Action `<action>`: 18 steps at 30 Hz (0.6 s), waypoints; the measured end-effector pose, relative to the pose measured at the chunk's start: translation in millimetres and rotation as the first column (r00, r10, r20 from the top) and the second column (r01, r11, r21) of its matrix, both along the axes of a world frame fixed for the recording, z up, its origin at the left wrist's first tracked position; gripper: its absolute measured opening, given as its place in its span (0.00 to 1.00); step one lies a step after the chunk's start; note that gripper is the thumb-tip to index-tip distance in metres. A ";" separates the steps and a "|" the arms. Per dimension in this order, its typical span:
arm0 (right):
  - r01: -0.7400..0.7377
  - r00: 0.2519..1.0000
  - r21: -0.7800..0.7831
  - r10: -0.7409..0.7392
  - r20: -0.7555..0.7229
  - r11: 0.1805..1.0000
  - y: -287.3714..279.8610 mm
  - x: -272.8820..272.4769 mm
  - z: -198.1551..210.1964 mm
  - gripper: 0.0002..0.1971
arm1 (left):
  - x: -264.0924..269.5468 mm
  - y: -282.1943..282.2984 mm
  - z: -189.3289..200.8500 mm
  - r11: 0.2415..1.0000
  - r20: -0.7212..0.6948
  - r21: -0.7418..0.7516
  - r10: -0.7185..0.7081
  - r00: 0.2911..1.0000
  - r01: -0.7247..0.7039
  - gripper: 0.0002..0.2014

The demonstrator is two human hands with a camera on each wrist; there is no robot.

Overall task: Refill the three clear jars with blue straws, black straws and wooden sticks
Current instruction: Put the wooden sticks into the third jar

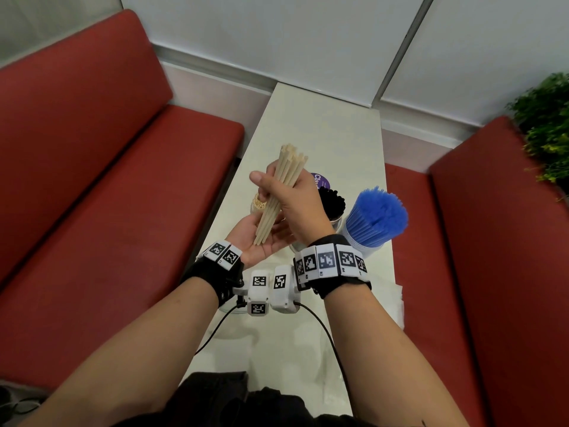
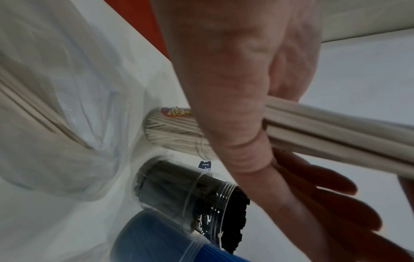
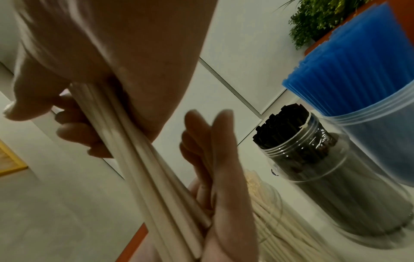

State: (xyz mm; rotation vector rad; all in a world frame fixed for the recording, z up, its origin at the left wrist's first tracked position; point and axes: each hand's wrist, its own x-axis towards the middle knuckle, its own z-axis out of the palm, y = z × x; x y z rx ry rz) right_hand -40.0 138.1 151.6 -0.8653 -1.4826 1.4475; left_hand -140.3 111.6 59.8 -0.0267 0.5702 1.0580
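My right hand point(image 1: 272, 178) grips a bundle of wooden sticks point(image 1: 281, 192) and holds it tilted above the table. The sticks' lower ends rest on the palm of my left hand point(image 1: 261, 241), which lies palm up with straight fingers. Behind the hands stand three clear jars. The wooden stick jar point(image 1: 258, 206) is on the left, the black straw jar point(image 1: 333, 204) in the middle, and the blue straw jar point(image 1: 374, 218) on the right. The right wrist view shows the gripped sticks point(image 3: 134, 159), the black straw jar point(image 3: 313, 159) and the blue straw jar point(image 3: 369, 92).
The narrow white table point(image 1: 323, 127) runs between two red benches point(image 1: 107, 180). A clear plastic bag point(image 2: 56, 106) with more sticks lies beside the jars. A purple round label point(image 1: 320, 180) sits behind the black jar, and a green plant point(image 1: 545, 124) stands at the far right.
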 end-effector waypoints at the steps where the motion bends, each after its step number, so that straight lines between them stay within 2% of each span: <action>1: -0.008 1.000 -0.006 0.008 0.008 1.000 -1.3 -0.2 -1.1 0.15 | -0.7 0.8 0.0 1.000 -0.004 0.016 0.014 1.000 -0.014 0.19; 7: -0.046 0.999 -0.040 0.045 -0.014 0.998 -2.4 -1.4 -4.1 0.14 | -2.9 -2.1 -4.7 1.000 -0.016 0.031 0.003 1.000 -0.002 0.10; 8: -0.061 0.998 -0.058 0.060 -0.004 0.996 -4.4 -1.6 -6.6 0.14 | -3.2 -3.4 -5.7 0.999 -0.027 0.051 -0.003 1.000 0.005 0.10; 10: -0.082 0.997 -0.093 0.083 0.007 0.992 -7.9 -1.8 -11.5 0.14 | -5.1 -4.7 -9.9 0.997 -0.048 0.078 -0.022 0.999 0.025 0.18; 11: -0.082 0.997 -0.106 0.082 0.001 0.991 -8.5 -1.9 -12.8 0.15 | -5.3 -5.6 -12.5 0.997 -0.055 0.066 -0.031 0.998 0.035 0.20; 14: -0.068 0.998 -0.109 0.069 0.009 0.992 -6.3 -1.4 -13.4 0.18 | -8.0 -5.4 -22.1 0.997 -0.109 -0.015 -0.080 0.991 0.079 0.11; 18: -0.091 0.985 -0.081 0.102 0.139 0.993 -5.2 4.2 -25.8 0.17 | -12.1 -5.0 -28.6 0.972 -0.132 -0.151 -0.198 0.971 0.178 0.16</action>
